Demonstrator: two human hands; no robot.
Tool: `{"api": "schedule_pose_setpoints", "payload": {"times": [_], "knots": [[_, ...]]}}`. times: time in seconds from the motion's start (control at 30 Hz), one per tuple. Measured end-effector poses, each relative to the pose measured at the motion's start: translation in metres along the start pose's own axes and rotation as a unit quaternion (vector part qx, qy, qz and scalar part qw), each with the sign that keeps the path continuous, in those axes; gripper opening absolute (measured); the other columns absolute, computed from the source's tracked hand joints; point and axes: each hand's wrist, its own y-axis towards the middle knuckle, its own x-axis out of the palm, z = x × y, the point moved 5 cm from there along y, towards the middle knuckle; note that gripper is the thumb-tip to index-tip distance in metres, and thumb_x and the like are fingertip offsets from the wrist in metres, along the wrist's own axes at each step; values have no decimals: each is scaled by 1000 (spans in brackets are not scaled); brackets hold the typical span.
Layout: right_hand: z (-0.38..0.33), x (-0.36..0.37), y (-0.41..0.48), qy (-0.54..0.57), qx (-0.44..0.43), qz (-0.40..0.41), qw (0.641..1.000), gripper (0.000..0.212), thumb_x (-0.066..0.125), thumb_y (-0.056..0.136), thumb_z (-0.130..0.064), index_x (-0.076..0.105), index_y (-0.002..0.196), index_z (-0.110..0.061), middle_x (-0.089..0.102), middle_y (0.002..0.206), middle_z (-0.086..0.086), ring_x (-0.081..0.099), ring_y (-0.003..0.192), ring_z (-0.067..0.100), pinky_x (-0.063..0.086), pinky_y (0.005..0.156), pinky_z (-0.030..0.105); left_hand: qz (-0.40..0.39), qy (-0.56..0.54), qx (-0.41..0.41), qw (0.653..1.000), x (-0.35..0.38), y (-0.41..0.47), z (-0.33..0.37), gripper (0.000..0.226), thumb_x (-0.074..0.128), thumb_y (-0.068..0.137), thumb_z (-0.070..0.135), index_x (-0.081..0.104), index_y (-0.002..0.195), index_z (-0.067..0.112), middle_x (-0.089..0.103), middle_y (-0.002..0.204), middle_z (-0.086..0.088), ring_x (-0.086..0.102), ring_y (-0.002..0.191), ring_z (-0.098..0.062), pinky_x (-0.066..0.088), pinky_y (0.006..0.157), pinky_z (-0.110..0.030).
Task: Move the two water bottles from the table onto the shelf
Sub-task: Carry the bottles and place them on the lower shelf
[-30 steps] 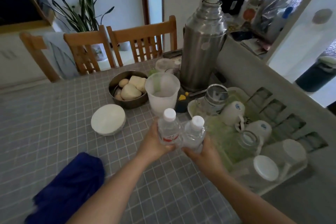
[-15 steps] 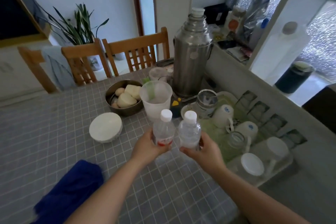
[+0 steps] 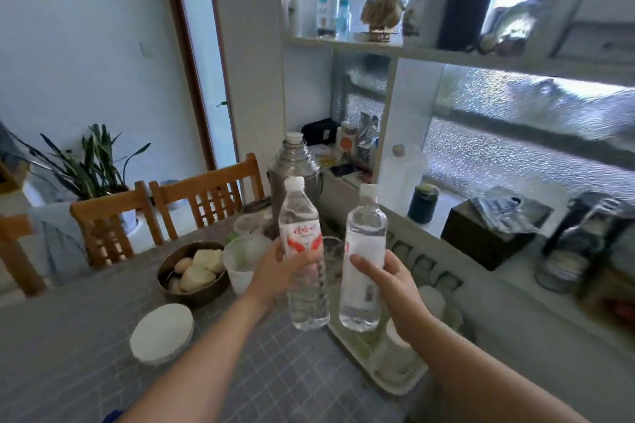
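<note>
Two clear water bottles with white caps hang upright in the air above the table [image 3: 68,336]. My left hand [image 3: 278,268] grips the left bottle [image 3: 302,251], which has a red and white label, around its middle. My right hand [image 3: 391,282] holds the right bottle [image 3: 364,251], with a plain white label, from its right side. The bottles are a small gap apart. The white shelf [image 3: 446,57] runs across the upper right, above and behind both bottles, with a lower ledge [image 3: 429,227] just behind them.
The upper shelf carries bottles [image 3: 326,0] and a dried ornament [image 3: 381,7]. A steel thermos [image 3: 292,168], a bowl of food [image 3: 196,271], a plastic cup [image 3: 244,257], a white lid [image 3: 161,333] and a cup tray [image 3: 388,374] sit on the table. A dark box [image 3: 481,233] stands on the ledge.
Both hands have lifted the bottles up off the table and apart from each other. My view has tilted up, so the shelf shows.
</note>
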Motion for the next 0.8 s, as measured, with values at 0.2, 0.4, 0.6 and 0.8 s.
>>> {"api": "schedule_pose_setpoints", "payload": {"times": [0.2, 0.4, 0.6, 0.8], "knots": [[-46, -72, -36, 59, -39, 97, 993, 52, 82, 60, -54, 70, 101, -25, 73, 99, 12, 69, 94, 35, 53, 90, 58, -111, -90, 32, 989, 80, -4, 43, 37, 78, 64, 37, 66, 91, 16, 66, 78, -7, 62, 65, -19, 52, 60, -32], [-83, -162, -99, 65, -86, 189, 976, 44, 74, 76, -48, 62, 108, -21, 71, 95, 0, 68, 84, 15, 57, 65, 26, -256, -98, 72, 959, 191, -29, 75, 50, 76, 51, 37, 60, 90, 10, 64, 66, 0, 62, 53, -11, 54, 50, -21], [-92, -267, -179, 56, -104, 285, 951, 65, 79, 62, -57, 63, 115, -22, 73, 104, 4, 68, 97, 24, 56, 81, 40, -338, -85, 77, 934, 310, -72, 73, 48, 77, 53, 41, 61, 87, 13, 66, 72, -1, 63, 56, -9, 53, 52, -19], [-82, -351, -266, 50, -111, 379, 917, 58, 78, 62, -60, 65, 110, -30, 74, 105, 0, 69, 99, 23, 53, 92, 48, -373, -54, 65, 924, 414, -125, 62, 78, 79, 47, 49, 59, 110, 6, 71, 86, -7, 69, 69, -14, 55, 60, -24]]}}
